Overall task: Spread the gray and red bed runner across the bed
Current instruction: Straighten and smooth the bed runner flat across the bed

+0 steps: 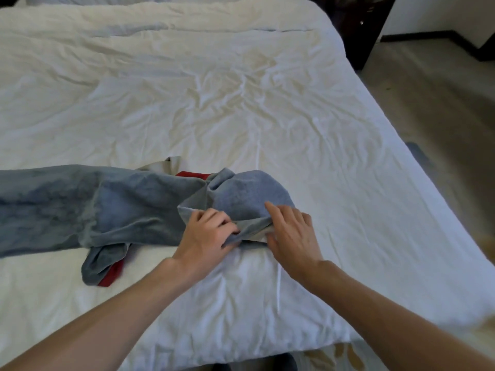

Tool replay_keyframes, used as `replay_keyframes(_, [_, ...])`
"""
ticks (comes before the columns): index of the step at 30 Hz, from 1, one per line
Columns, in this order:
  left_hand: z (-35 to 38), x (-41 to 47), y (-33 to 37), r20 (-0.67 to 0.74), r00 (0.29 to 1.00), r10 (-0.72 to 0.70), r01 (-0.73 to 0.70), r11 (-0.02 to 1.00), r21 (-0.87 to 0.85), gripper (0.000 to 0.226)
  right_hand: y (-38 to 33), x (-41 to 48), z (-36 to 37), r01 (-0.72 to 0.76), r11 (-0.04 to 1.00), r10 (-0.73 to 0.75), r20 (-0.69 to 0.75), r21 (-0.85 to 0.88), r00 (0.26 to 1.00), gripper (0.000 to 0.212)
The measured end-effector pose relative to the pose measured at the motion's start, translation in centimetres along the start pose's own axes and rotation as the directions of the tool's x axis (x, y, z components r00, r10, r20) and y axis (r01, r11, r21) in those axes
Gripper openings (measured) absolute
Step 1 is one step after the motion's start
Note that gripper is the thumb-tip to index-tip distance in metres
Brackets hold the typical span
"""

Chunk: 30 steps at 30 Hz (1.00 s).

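Near the foot of the bed (pixel 348 183), the runner (pixel 120 204) stretches leftward from the grip, its right end bunched. The left hand (pixel 206 234) pinches that end's hem; the right hand (pixel 292 234) rests straight-fingered on it, nearer the bare side still to cover.

Tan floor (pixel 428 103), dark cabinet (pixel 356 28), white wall (pixel 428 12)

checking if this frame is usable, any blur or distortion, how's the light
Head view: the wide lens curves the bed along its right edge; the lower right corner is smeared; the left hand, right hand and bed runner are sharp; light is soft, no glare, yellowish patches on the bed.
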State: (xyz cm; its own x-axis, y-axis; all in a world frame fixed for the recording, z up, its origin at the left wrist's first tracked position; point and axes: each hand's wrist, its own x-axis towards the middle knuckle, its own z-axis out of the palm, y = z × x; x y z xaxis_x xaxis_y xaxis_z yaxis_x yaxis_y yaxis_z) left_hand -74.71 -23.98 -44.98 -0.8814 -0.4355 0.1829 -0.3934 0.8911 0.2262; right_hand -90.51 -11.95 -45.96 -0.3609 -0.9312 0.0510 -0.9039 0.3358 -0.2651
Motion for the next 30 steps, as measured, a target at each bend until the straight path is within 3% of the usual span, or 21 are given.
replay_keyframes(2, [0.9,-1.1,0.6,0.037,0.999,0.025,-0.025,1.000,0.009,0.017,0.3,-0.3,0.4,0.078,0.996,-0.079,-0.025,-0.037,0.997,0.025])
replay_keyframes(6, [2.5,-3.1,1.3,0.159,0.983,0.090,-0.098,0.994,0.046,0.017,0.6,-2.5,1.7,0.236,0.961,-0.225,0.087,-0.145,0.970,0.028])
replay_keyframes(9, [3.3,-3.9,1.4,0.283,0.955,0.091,-0.120,0.989,0.088,0.034,0.7,-3.3,2.8,0.262,0.953,-0.230,0.198,-0.155,0.953,0.026])
replay_keyframes(12, [3.6,-3.9,1.6,0.235,0.966,0.105,-0.122,0.991,0.062,0.034,0.8,-3.2,2.9,0.226,0.971,-0.199,0.273,-0.072,0.941,0.015])
replay_keyframes(16, [2.7,-2.3,1.4,0.044,0.999,0.015,-0.016,1.000,0.022,0.029,0.2,-1.8,1.5,0.161,0.985,-0.169,0.169,0.060,0.971,0.023])
replay_keyframes(20, [0.7,0.6,-0.2,-0.038,0.983,-0.182,0.182,0.983,0.018,0.033,0.1,1.6,-0.1,0.080,0.993,-0.085,0.056,0.090,0.995,0.024])
replay_keyframes(25, [-1.9,3.6,-3.8,-0.040,0.954,-0.296,0.298,0.947,0.119,0.029,0.1,6.1,-1.9,0.088,0.995,-0.092,0.094,0.049,0.991,0.037])
replay_keyframes(30, [-2.5,4.9,-6.1,0.058,0.899,-0.433,0.414,0.887,0.205,0.037,-0.5,9.7,-2.6,0.128,0.991,-0.131,0.127,0.032,0.983,0.042])
